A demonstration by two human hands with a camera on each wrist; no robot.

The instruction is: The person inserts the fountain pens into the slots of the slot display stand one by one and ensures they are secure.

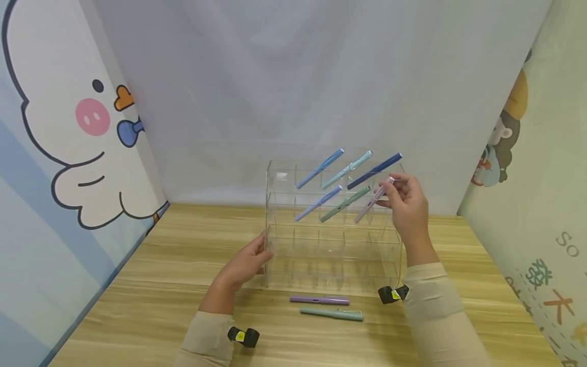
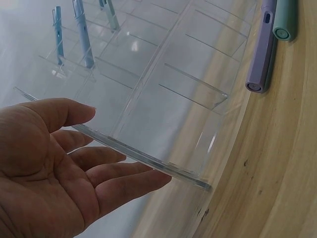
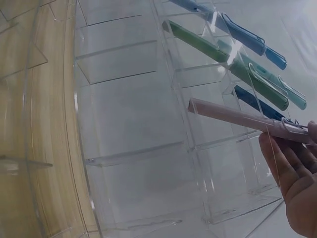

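Observation:
My right hand point(image 1: 409, 206) pinches a pale pink pen point(image 1: 368, 207) by its clip end between thumb and fingers. In the right wrist view, the pen's other end reaches into a clear acrylic rack point(image 3: 133, 155), beside a green pen point(image 3: 198, 42). My left hand point(image 1: 245, 262) rests at the rack's left side, fingers fairly straight along the side panel and thumb near its front edge. Slanting in the rack's top row are a blue pen point(image 1: 319, 168), a light aqua pen point(image 1: 347, 169) and a dark blue pen point(image 1: 374, 171). A lavender-blue pen point(image 1: 318, 203) leans in the row below.
On the wooden table point(image 1: 183, 285), a purple pen point(image 1: 319, 300) and a pale green pen point(image 1: 331, 314) lie in front of the rack. A pale curtain point(image 1: 321, 76) hangs behind. Printed panels flank both sides, and the rack's lower rows hold no pens.

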